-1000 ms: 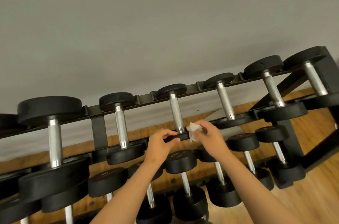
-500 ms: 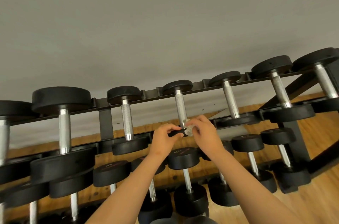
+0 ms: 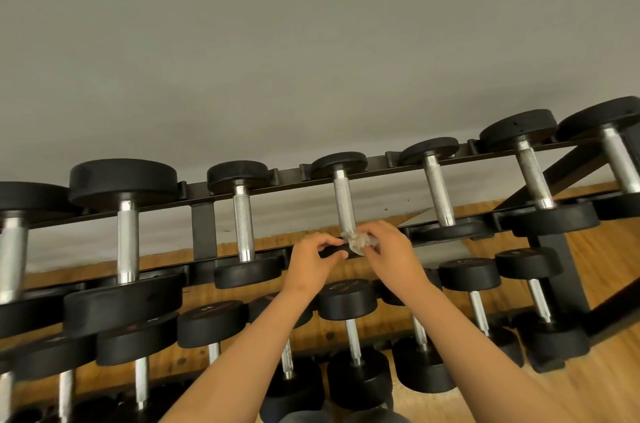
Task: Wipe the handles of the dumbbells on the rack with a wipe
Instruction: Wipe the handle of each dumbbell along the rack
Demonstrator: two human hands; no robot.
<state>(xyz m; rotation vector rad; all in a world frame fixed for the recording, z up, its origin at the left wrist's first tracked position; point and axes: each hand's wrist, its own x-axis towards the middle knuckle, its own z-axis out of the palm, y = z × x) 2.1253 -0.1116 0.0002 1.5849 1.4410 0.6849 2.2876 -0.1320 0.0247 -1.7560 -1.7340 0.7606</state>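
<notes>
On the top tier of the black rack, the middle dumbbell serves as the landmark; both hands meet at its near end. The left hand curls its fingers around the near black head, thumb and fingertips pinching its edge; the right hand is closed on a crumpled white wipe, pressing it against the base of the knurled steel handle, just where handle meets head; further dumbbells sit either side of it and on the tiers below.
</notes>
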